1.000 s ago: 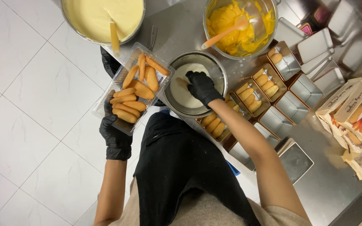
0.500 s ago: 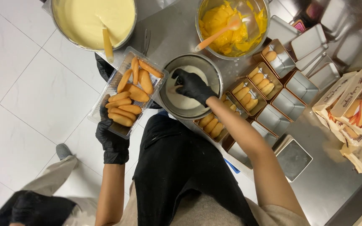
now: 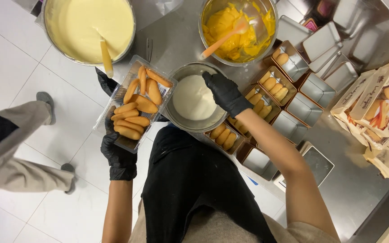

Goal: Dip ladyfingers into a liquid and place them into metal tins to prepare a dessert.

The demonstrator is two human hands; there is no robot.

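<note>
While several tins (image 3: 273,84) hold biscuits and others (image 3: 317,90) sit empty, left hand (image 3: 120,157) grips biscuit tray (image 3: 136,105); right hand (image 3: 225,93) dips into milk bowl (image 3: 194,100).

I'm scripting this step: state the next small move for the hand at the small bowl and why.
Probably lift the right hand from the small metal bowl of white liquid toward the foil tins: its fingers dip at the rim, several tins hold biscuits, others are unfilled.
</note>
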